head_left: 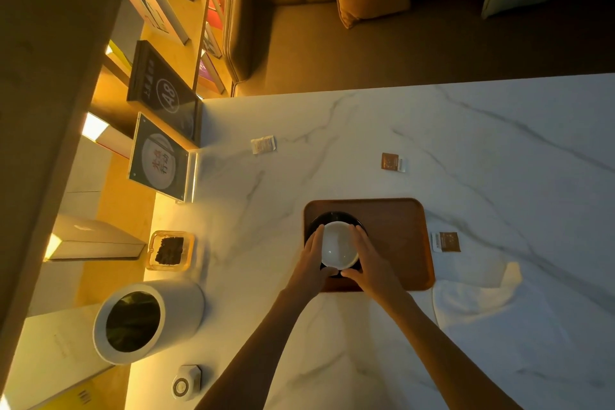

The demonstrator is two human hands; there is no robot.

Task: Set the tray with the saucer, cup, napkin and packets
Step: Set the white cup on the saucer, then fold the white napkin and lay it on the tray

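The brown tray [396, 230] sits on the white marble desk [466, 130]. I will say where everything is from the tray.

On the left part of the tray lies a dark saucer [361, 222]. A white cup [338, 245] sits on top of the saucer. Both hands are around the cup. The left hand [312, 256] is pressed to the cup's left side, and the right hand [364, 258] is pressed to its right side. The grip of each hand is closed on the cup, with the thumbs at the near edge. I cannot tell if the cup is fully set down or being turned a little.

So the saucer and the cup look done, or nearly done. The right part of the tray is bare.

The napkin [472, 293] is not on the tray yet. It lies on the desk just beside the tray's near right corner.

The packets are not on the tray yet either. A brown packet [447, 242] lies just beside the tray's right edge. Another brown packet [393, 162] lies on the desk past the far edge of the tray. A white packet [263, 144] lies farther off, past the far left corner.

I think about half of the job is left: the napkin and three packets.
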